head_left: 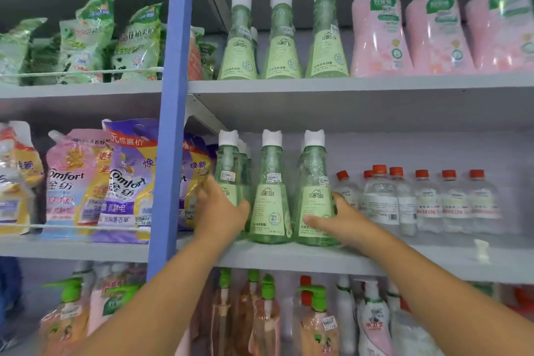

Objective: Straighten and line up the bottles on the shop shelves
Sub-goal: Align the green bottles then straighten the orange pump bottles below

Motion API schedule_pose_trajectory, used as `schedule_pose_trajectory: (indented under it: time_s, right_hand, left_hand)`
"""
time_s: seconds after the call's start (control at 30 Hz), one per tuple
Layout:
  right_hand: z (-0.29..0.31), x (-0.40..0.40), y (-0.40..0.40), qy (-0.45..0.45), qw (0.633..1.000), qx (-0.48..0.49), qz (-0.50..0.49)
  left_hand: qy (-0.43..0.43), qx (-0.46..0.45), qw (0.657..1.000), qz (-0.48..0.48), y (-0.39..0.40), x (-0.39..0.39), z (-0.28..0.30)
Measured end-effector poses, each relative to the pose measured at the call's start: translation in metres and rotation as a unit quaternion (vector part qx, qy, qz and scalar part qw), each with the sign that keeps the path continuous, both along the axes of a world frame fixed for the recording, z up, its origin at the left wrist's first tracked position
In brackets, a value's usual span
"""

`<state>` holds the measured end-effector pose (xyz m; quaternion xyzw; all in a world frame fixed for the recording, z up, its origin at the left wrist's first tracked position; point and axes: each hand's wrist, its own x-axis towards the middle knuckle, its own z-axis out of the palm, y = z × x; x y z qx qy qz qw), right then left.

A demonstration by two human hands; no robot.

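Both hands bracket the green bottles on the middle shelf (289,254), left hand (221,211) gripping the nine-o'clock bottle (228,170), right hand (336,218) clasping the three-o'clock bottle (315,182); I'd nudge gently, labels forward.

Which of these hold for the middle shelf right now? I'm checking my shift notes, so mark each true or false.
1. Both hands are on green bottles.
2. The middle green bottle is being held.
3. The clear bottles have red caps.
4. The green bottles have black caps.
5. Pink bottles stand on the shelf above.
1. True. The left hand grips the left green bottle and the right hand grips the right green bottle.
2. False. No hand holds the middle green bottle; it stands between the two.
3. True. The clear bottles are red-capped.
4. False. Their caps are white.
5. True. The pink bottles stand on the upper shelf.
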<state>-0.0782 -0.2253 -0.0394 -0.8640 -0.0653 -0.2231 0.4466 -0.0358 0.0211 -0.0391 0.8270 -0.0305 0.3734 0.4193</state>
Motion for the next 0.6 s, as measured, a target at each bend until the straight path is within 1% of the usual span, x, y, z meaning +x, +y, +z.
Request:
schedule_pose_trajectory:
  time_s: [0.03, 0.07, 0.17, 0.4, 0.6]
  right_hand:
    - [0.000, 0.000, 0.000, 0.002, 1.000, 0.001, -0.002]
    - [0.000, 0.000, 0.001, 0.004, 1.000, 0.000, -0.004]
    - [-0.001, 0.001, 0.001, 0.006, 1.000, -0.010, -0.020]
    - [-0.002, -0.002, 0.001, 0.005, 0.999, -0.036, -0.024]
    - [-0.003, -0.003, -0.002, 0.016, 1.000, -0.024, 0.001]
  left_hand:
    - [0.026, -0.036, 0.998, -0.038, 0.005, 0.003, -0.001]
    - [0.033, -0.061, 0.995, -0.065, 0.009, 0.006, -0.004]
    - [0.021, -0.098, 0.991, -0.090, 0.014, 0.011, -0.010]
    - [0.029, -0.116, 0.986, -0.112, 0.018, 0.007, -0.010]
    - [0.033, -0.127, 0.984, -0.118, 0.017, 0.010, -0.009]
